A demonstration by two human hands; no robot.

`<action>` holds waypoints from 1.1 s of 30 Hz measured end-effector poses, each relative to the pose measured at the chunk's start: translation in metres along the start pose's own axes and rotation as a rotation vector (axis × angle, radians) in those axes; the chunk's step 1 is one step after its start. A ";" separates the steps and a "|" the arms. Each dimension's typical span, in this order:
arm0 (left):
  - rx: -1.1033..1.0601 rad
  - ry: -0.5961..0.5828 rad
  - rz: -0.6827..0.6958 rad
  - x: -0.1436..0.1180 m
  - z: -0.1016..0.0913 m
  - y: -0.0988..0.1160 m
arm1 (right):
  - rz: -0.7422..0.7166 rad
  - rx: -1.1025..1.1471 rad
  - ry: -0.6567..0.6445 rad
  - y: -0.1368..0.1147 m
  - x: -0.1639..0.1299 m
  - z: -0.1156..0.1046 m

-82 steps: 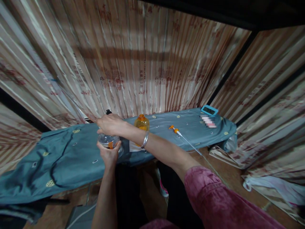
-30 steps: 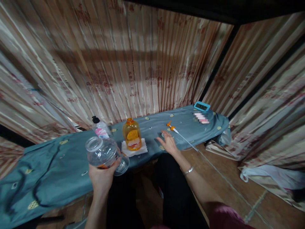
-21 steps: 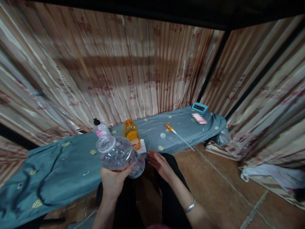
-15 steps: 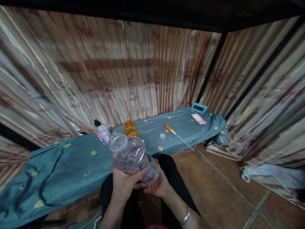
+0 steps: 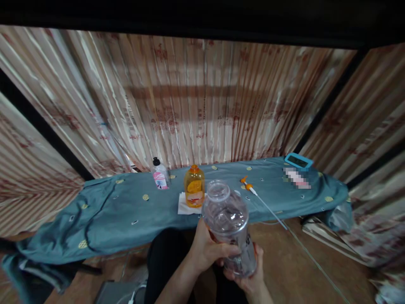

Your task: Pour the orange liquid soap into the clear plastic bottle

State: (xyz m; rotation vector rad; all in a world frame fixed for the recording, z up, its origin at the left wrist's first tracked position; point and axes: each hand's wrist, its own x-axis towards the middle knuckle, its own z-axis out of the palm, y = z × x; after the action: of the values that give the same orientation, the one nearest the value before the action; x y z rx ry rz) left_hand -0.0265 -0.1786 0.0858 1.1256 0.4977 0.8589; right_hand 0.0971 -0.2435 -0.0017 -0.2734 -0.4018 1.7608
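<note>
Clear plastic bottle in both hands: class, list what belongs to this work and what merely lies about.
In hand: clear plastic bottle, uncapped; left hand; right hand.

Lying about: orange bottle on white napkin, small pink-labelled bottle, pump tube, blue clock.

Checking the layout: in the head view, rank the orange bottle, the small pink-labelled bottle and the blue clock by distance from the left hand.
1. Orange bottle, just beyond the left hand.
2. Pink-labelled bottle, farther back left.
3. Blue clock, far right.
</note>
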 end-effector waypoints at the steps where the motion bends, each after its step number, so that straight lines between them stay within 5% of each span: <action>1: -0.036 -0.002 0.038 0.002 -0.002 -0.001 | -0.027 0.001 0.011 -0.001 -0.001 0.000; 6: 0.075 0.255 0.542 0.018 -0.035 0.009 | -0.084 -0.010 0.098 -0.010 -0.004 -0.004; 11: 0.503 0.702 0.663 0.070 -0.090 0.033 | -0.071 -0.020 0.125 -0.026 -0.002 -0.017; 15: 0.620 0.646 0.527 0.113 -0.123 0.032 | -0.086 -0.039 0.134 -0.038 0.006 -0.024; 19: 0.645 0.580 0.496 0.129 -0.138 0.014 | -0.101 -0.055 0.187 -0.050 0.019 -0.028; 33: 0.672 0.505 0.339 0.117 -0.135 -0.015 | -0.162 -0.155 0.533 -0.052 0.044 0.006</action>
State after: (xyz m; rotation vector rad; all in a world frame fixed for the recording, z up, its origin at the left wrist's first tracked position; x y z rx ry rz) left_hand -0.0503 -0.0099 0.0296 1.6372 1.0882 1.3376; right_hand 0.1309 -0.1910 0.0260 -0.7773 -0.1662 1.4304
